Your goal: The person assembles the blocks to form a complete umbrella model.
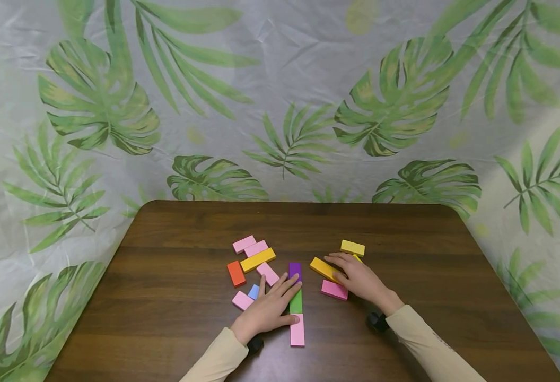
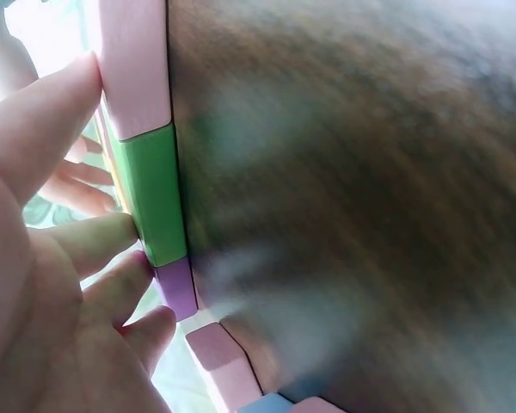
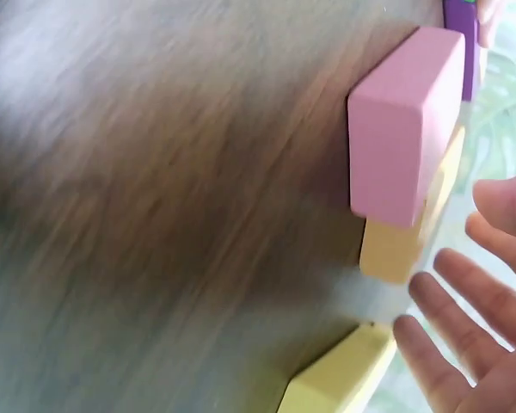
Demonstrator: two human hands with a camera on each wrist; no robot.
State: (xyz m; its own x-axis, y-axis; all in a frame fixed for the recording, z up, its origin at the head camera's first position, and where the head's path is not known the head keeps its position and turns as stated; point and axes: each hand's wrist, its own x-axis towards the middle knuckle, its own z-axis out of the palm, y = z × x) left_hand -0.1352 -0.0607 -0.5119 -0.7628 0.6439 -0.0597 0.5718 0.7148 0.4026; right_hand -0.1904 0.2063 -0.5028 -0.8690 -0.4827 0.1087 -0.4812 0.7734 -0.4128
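A purple block [image 1: 295, 269], a green block [image 1: 296, 303] and a light pink block [image 1: 297, 335] lie end to end in a straight row. Over this row my left hand [image 1: 267, 312] spreads its fingers; the thumb touches the pink block and fingertips rest along the green and purple ones. My right hand [image 1: 362, 278] hovers with extended fingers over the right-hand blocks, gripping nothing. Beneath or beside it are an orange block [image 1: 322, 268], a deep pink block [image 1: 334, 290] and a yellow block [image 1: 353, 248]. Another yellow block [image 1: 358, 258] is mostly hidden by that hand.
Left of the row lie several light pink blocks [image 1: 244, 244], an orange block [image 1: 258, 260], a red block [image 1: 236, 274] and a partly covered blue block [image 1: 254, 291]. The brown wooden table [image 1: 175, 318] ends at a leaf-patterned curtain [image 1: 289, 69].
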